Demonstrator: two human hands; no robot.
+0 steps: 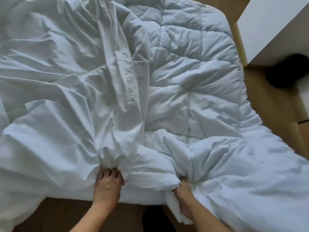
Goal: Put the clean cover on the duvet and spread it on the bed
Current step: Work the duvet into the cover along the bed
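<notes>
I judge the white quilted, puffy duvet (197, 77), lying bare on the right, to be bulky but soft and light. The thin creased white cotton cover (55, 67) on the left looks quick to slip and bunch, so hems and corners are the places to grip. The cover is the only container, and I cannot tell how much duvet is inside it. At the near edge my left hand (107, 183) curls its fingers into bunched cover, and my right hand (184, 193) clamps a wad of duvet.

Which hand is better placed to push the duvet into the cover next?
Probably the right hand: it grips the quilted duvet at its near edge, right beside the cover. The left hand grips bunched cover fabric instead.
</notes>
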